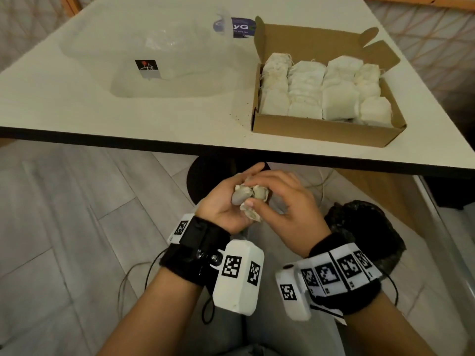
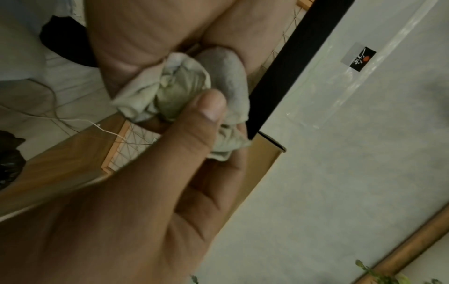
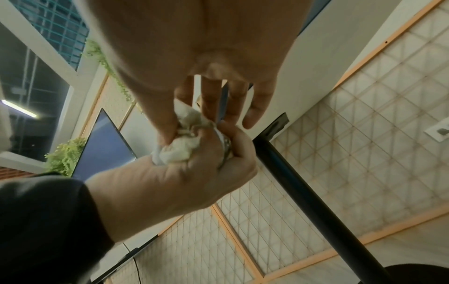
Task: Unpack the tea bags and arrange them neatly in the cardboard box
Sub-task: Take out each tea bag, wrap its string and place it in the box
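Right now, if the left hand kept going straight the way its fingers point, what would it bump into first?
Probably the dark front edge of the table: the left hand, gripping the crumpled tea bag, points forward and up toward it from below. Depth is unclear.

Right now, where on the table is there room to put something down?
The white table is bare along its near edge, in front of the clear plastic bag, and in the strip between that bag and the cardboard box. The box is crowded: tea bags fill it in rows. Dark crumbs lie by its left corner.
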The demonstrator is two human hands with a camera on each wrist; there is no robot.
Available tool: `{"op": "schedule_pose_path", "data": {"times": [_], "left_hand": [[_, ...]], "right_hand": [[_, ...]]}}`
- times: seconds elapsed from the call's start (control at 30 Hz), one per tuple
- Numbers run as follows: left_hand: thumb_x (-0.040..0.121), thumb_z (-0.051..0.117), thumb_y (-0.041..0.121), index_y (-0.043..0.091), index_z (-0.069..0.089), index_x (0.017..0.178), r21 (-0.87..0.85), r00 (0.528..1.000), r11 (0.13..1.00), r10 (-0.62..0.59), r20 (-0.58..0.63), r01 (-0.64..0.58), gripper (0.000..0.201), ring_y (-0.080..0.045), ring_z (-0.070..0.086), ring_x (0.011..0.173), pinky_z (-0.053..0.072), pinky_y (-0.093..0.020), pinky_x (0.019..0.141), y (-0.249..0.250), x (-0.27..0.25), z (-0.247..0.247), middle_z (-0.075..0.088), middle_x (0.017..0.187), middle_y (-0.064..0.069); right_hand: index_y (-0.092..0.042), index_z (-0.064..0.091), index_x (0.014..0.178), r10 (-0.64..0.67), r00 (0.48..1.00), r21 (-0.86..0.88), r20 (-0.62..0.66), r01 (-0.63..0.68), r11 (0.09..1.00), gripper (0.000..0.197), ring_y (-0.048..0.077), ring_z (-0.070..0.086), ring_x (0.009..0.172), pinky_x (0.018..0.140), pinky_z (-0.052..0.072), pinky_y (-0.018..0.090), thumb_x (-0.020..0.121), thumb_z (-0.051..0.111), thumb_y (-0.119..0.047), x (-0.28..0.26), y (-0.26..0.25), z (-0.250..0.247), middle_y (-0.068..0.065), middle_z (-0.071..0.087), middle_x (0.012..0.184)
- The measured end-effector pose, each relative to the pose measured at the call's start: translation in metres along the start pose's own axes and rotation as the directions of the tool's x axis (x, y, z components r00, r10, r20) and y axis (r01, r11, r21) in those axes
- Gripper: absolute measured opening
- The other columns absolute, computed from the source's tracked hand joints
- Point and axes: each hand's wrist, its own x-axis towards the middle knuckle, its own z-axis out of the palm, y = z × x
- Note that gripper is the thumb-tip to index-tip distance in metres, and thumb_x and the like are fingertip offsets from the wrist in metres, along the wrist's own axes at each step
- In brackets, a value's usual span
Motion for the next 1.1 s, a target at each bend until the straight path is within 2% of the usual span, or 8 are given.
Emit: {"op": "schedule_pose_path", "data": {"times": [0.13,0.27,0.37,0.47,0.67,0.93,1.0,1.1], "left_hand": [[0.089,0.048,0.033,0.015,0.072,0.084,0.046,0.997,0.999,0.004,0.081,-0.008,0.03,-0.017,0.065,0.083,0.056,-0.029,0.071,0.002,-0.005,0.0,0.067,0.089,-0.005],[0.099,0.04,0.029,0.013,0.067,0.086,0.137,0.995,0.986,0.084,0.056,-0.091,0.035,-0.014,0.067,0.067,0.056,-0.022,0.058,0.001,-0.002,-0.003,0.068,0.077,-0.005],[0.098,0.043,0.031,0.015,0.061,0.086,0.201,0.993,0.972,0.12,0.018,-0.121,0.027,-0.009,0.058,0.061,0.049,-0.017,0.05,-0.001,-0.001,-0.005,0.061,0.075,-0.003],[0.099,0.042,0.028,0.013,0.059,0.088,0.241,0.984,0.954,0.173,0.041,-0.178,0.025,-0.006,0.052,0.051,0.037,-0.012,0.038,-0.001,-0.004,-0.007,0.058,0.07,-0.003],[0.099,0.042,0.021,0.011,0.059,0.088,0.378,0.933,0.854,0.347,0.097,-0.358,0.023,-0.007,0.056,0.054,0.037,-0.013,0.038,0.003,-0.01,-0.002,0.062,0.068,-0.001],[0.096,0.05,0.021,0.015,0.06,0.075,0.512,0.81,0.65,0.558,0.182,-0.562,0.024,-0.01,0.056,0.062,0.048,-0.021,0.056,0.007,-0.03,0.021,0.058,0.065,0.0],[0.096,0.049,0.02,0.017,0.061,0.071,0.492,0.766,0.606,0.597,0.239,-0.625,0.028,-0.011,0.055,0.063,0.047,-0.022,0.058,0.015,-0.035,0.034,0.057,0.066,0.0],[0.097,0.048,0.02,0.018,0.06,0.073,0.466,0.69,0.528,0.655,0.309,-0.71,0.027,-0.007,0.057,0.064,0.048,-0.02,0.062,0.035,-0.036,0.06,0.06,0.066,0.004]], "right_hand": [[-0.026,0.065,0.113,0.082,0.993,-0.034,-0.086,-0.085,0.996,0.031,0.011,0.047,0.106,0.092,0.034,0.011,0.084,0.058,-0.037,0.003,0.006,0.003,-0.01,0.053,0.109],[-0.03,0.065,0.111,0.179,0.981,-0.002,-0.075,-0.18,0.984,0.035,0.007,0.043,0.099,0.087,0.034,0.007,0.08,0.057,-0.047,0.001,0.006,0.006,-0.009,0.041,0.1],[-0.031,0.064,0.104,0.251,0.966,0.23,-0.06,-0.231,0.945,0.025,0.001,0.05,0.085,0.077,0.043,0.01,0.081,0.069,-0.026,-0.002,0.004,0.007,-0.002,0.048,0.098],[-0.018,0.065,0.099,0.271,0.962,0.503,-0.017,-0.226,0.834,0.021,0.013,0.057,0.082,0.077,0.05,0.02,0.081,0.067,-0.007,-0.004,0.0,0.004,0.015,0.061,0.099],[-0.007,0.061,0.091,0.304,0.953,0.716,-0.002,-0.211,0.665,0.013,0.011,0.062,0.078,0.071,0.055,0.024,0.079,0.063,-0.003,-0.001,-0.006,-0.008,-0.006,0.066,0.083],[-0.006,0.06,0.09,0.281,0.96,0.735,0.001,-0.192,0.651,0.012,0.016,0.065,0.079,0.069,0.058,0.028,0.079,0.061,0.0,0.007,-0.034,-0.019,-0.003,0.068,0.08],[-0.006,0.06,0.089,0.246,0.969,0.725,-0.035,-0.144,0.673,0.014,0.016,0.065,0.077,0.068,0.058,0.026,0.075,0.062,-0.006,0.015,-0.043,-0.03,0.001,0.067,0.08],[-0.007,0.061,0.087,0.178,0.978,0.664,-0.112,-0.06,0.746,0.013,0.015,0.065,0.071,0.068,0.057,0.025,0.08,0.061,0.004,0.036,-0.053,-0.053,0.004,0.064,0.078]]}}
